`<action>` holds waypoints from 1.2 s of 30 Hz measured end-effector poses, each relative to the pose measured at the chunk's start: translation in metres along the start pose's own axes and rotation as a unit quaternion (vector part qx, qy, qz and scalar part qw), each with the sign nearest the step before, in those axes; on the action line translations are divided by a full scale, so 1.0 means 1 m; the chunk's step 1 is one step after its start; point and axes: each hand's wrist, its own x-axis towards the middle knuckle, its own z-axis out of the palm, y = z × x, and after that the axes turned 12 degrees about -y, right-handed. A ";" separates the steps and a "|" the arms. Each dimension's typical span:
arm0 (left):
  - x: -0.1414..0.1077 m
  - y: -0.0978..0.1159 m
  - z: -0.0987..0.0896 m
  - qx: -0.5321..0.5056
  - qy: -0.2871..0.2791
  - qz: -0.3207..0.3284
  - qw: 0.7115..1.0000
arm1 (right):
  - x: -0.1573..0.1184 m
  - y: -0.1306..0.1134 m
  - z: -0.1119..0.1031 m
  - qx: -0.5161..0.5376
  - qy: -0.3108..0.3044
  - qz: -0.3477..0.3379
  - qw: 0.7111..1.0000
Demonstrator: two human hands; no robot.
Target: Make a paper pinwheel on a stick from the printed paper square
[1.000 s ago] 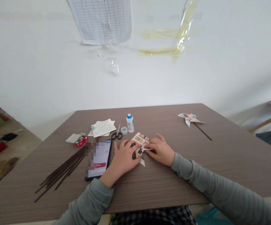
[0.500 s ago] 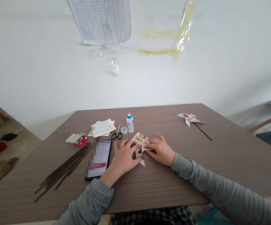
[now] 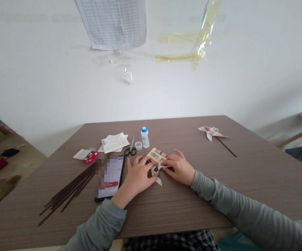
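Between my hands on the table lies a cut printed paper [image 3: 156, 156], its corners folded toward the middle like a pinwheel. My left hand [image 3: 140, 174] presses on its left side, fingers and thumb bent round the folded flaps. From the right, my right hand [image 3: 179, 168] pinches the paper near its centre with thumb and fingertips. Fingers hide part of the folds. Just beyond the paper stands a white bottle with a blue cap [image 3: 145, 137]. Black-handled scissors [image 3: 130, 150] and a small clear cup [image 3: 138, 145] are beside it.
A phone [image 3: 111, 177] lies left of my left forearm, next to several thin dark sticks [image 3: 69, 188]. Behind them are an opened red box [image 3: 89, 157] and a stack of printed paper pieces [image 3: 115, 143]. A paper pinwheel on a stick [image 3: 211, 132] rests at the far right.
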 end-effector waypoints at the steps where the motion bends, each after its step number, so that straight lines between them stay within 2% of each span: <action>1: 0.000 0.001 0.000 0.001 -0.002 -0.002 1.000 | 0.000 0.001 0.001 -0.002 0.003 -0.001 1.000; 8: 0.000 0.004 -0.002 0.002 -0.010 -0.016 1.000 | 0.001 0.004 0.004 -0.005 0.010 0.000 1.000; 18: 0.007 -0.007 0.005 -0.019 0.015 0.001 1.000 | 0.000 0.002 0.002 -0.008 0.000 0.001 1.000; 30: 0.003 -0.005 0.003 -0.014 0.016 0.011 1.000 | 0.001 -0.002 -0.002 0.008 -0.007 0.008 1.000; 36: 0.000 0.000 -0.002 -0.009 -0.001 -0.001 1.000 | 0.000 -0.003 -0.004 0.011 -0.008 0.009 1.000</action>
